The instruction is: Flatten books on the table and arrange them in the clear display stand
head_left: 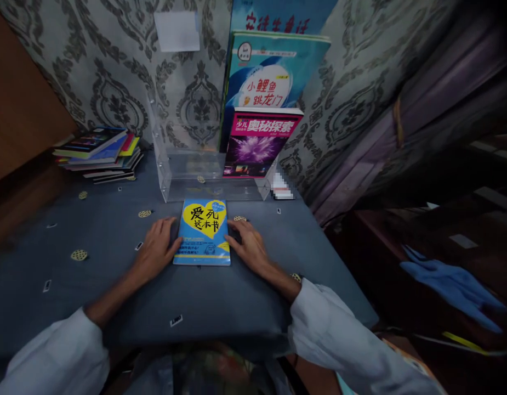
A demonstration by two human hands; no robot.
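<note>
A blue book with a yellow heart (201, 233) lies flat on the dark cloth-covered table (113, 236), just in front of a clear acrylic rack (191, 189). My left hand (157, 244) is at the book's left edge, and my right hand (249, 244) is at its right edge. Both hands have their thumbs against the sides and grip the book between them. In the rack's right part stand a pink and purple book (257, 145), a teal book (278, 66) behind it, and a taller blue book (286, 16) at the back.
A stack of books (99, 151) lies at the table's back left. Patterned curtain hangs behind the rack, with a white card (177, 32) at the rack's top left. Past the table's right edge are a purple curtain (360, 142) and blue cloth (450, 282).
</note>
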